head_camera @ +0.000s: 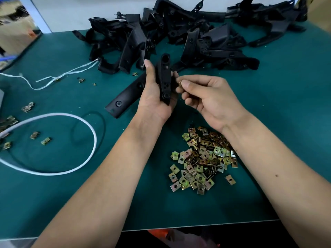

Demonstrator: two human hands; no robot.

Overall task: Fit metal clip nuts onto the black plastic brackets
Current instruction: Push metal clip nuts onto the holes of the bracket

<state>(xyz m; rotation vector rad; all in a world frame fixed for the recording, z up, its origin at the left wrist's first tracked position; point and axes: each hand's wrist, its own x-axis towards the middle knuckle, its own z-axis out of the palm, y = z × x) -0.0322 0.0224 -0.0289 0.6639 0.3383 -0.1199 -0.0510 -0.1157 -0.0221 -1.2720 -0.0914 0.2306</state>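
White cord (86,126), string (53,78), green mat (286,104)

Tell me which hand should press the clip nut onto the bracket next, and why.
Right. The right hand already pinches a clip nut at its fingertips, right beside the edge of the black bracket. The left hand is wrapped around that bracket, holding it upright, so it is best kept as the support.

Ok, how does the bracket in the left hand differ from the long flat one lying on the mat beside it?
The held bracket stands nearly upright, gripped in the left hand; the flat bracket lies loose on the green mat, slanting away from the wrist. The held bracket looks thicker, with a round socket at its top; the flat bracket is a thin strip with spaced holes. Both are black plastic, with no clip nut visibly fitted.
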